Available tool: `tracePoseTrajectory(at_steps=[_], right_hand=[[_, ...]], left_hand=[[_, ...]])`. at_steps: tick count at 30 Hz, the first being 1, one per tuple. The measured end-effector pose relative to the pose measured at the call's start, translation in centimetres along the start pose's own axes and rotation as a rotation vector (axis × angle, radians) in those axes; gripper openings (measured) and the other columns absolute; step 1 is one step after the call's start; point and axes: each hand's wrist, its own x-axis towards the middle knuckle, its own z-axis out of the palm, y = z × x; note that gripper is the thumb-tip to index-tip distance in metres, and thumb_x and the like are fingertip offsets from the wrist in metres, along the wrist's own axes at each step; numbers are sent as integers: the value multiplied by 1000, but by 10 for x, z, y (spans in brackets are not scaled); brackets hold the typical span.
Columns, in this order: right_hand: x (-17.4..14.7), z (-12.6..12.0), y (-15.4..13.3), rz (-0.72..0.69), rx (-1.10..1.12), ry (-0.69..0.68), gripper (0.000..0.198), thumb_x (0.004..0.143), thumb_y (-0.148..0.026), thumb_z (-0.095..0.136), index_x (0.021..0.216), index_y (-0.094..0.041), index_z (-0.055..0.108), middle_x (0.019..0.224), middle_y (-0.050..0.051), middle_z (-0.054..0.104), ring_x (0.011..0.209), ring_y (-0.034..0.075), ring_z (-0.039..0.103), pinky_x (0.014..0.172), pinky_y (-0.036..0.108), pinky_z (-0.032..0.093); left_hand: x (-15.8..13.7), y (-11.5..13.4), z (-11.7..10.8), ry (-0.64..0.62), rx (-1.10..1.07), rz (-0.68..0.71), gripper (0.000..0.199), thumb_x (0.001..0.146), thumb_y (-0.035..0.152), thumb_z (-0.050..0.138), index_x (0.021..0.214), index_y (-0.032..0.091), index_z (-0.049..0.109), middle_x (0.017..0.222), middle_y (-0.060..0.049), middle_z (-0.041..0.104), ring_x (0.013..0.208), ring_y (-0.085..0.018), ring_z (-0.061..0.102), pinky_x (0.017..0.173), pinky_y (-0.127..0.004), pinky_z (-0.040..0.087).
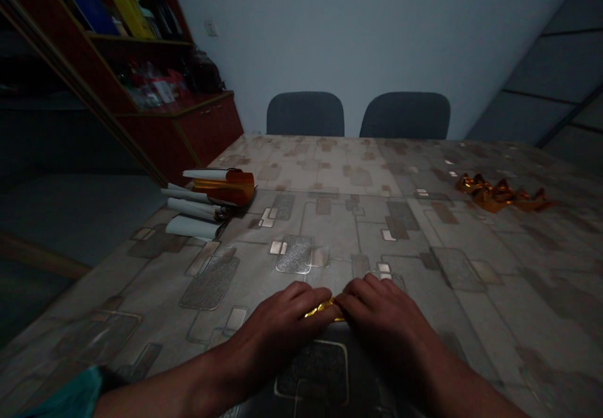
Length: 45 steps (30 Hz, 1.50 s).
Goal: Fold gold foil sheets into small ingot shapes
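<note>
Close together near the front edge of the table are both my hands. A shiny piece of gold foil paper [324, 308] shows between them, mostly covered by the fingers. My left hand [292, 311] is closed on its left part, and my right hand [374, 308] grips its right end. The hidden part of the foil cannot be made out. Farther off on the right lie several folded gold foil pieces [502, 195] with pointed tops. A stack of curled sheets [198, 209], white on one side and gold on the other, rests at the left.
The table [330, 166] has a patterned cover with rounded rectangles. Two grey chairs [305, 114] stand behind its far edge, against the wall. At the left is a reddish cabinet [207, 126] with shelves full of things. The room is dim.
</note>
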Motion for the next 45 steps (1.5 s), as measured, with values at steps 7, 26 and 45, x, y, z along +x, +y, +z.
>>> tracePoseTrajectory(at_steps=[7,26,45], right_hand=[[-5,-11,0,-49,-75,-67,24,81,-6,64,96,-24,67,83,0,70,74,22,59,68,37,33],[22,-28,1,166,99,-252,7,80,-15,73,80,-20,69,78,3,67,70,19,57,64,31,37],[29,-44,-6,550,1120,-17,8,78,-23,59,72,-20,55,62,-2,54,56,13,49,51,25,35]], left_hand=[[0,-4,3,-165,176,65,24,101,23,47,120,29,59,110,-1,68,93,-19,58,77,-27,48],[12,1,-24,-100,135,-215,28,82,25,69,107,21,58,102,-5,60,96,-25,54,82,-37,42],[31,16,-9,287,-1022,-427,28,73,32,77,92,17,62,85,-3,68,79,-17,65,72,-26,50]])
